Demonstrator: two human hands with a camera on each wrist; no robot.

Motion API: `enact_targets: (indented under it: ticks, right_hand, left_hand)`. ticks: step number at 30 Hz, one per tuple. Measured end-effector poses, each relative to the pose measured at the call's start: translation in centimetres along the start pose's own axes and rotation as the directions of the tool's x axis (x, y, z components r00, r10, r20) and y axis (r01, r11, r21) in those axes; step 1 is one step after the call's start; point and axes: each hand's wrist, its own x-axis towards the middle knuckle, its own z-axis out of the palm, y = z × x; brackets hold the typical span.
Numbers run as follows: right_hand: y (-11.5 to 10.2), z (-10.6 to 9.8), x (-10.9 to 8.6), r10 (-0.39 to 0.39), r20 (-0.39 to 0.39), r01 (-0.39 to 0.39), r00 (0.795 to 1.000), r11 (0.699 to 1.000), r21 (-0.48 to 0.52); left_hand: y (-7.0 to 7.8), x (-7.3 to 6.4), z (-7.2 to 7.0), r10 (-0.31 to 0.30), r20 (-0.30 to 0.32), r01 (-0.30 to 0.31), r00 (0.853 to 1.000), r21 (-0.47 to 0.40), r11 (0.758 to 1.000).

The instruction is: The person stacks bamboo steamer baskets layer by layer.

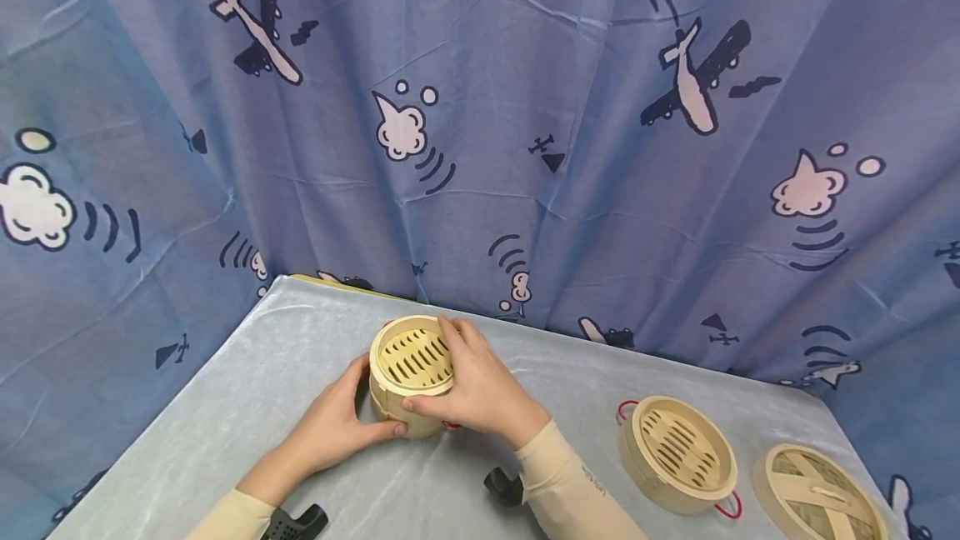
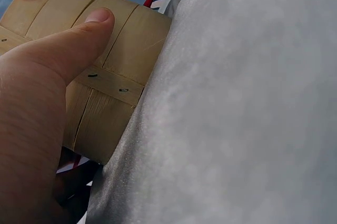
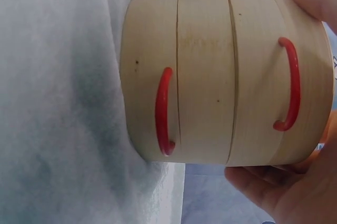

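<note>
Two round bamboo steamer baskets stand stacked on the cloth-covered table. The upper steamer basket (image 1: 411, 354) shows its slotted floor from above. Below it, the lower steamer basket (image 3: 202, 92) carries a red handle (image 3: 162, 111); the upper one has a red handle (image 3: 295, 84) too. My left hand (image 1: 337, 423) holds the stack from the left, its thumb (image 2: 87, 37) laid along the side near the seam; its other fingers are mostly hidden behind. With thumb and fingers on opposite sides of the rim, my right hand (image 1: 480, 382) grips the upper basket from the right.
Further right on the table (image 1: 555, 382) stands another slotted steamer basket (image 1: 675, 457) with red handles. Beside it, at the right edge, lies a woven bamboo lid (image 1: 817, 494). A blue curtain (image 1: 480, 148) with airplane prints hangs behind the table.
</note>
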Motion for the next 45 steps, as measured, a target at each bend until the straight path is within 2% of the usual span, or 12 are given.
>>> enact_targets:
  ticks: [13, 23, 38, 45]
  right_hand:
    - [-0.07, 0.0, -0.07, 0.011, 0.025, -0.012, 1.0, 1.0, 0.027]
    - [0.12, -0.05, -0.13, 0.017, 0.039, -0.018, 0.999, 0.999, 0.039]
    - [0.2, -0.12, -0.01, 0.024, 0.06, -0.027, 0.998, 0.998, 0.05]
    - [0.6, -0.51, -0.24, -0.033, 0.078, 0.03, 0.996, 0.999, 0.037]
  left_hand:
    - [0.0, -0.04, 0.02, -0.019, 0.011, 0.019, 1.0, -0.011, 1.0]
    - [-0.06, -0.09, 0.08, -0.012, 0.01, 0.013, 1.0, -0.027, 1.0]
    - [0.16, -0.16, -0.18, 0.003, -0.002, -0.003, 1.0, 0.0, 1.0]
    - [0.23, -0.16, -0.12, 0.002, 0.003, -0.002, 1.0, 0.005, 1.0]
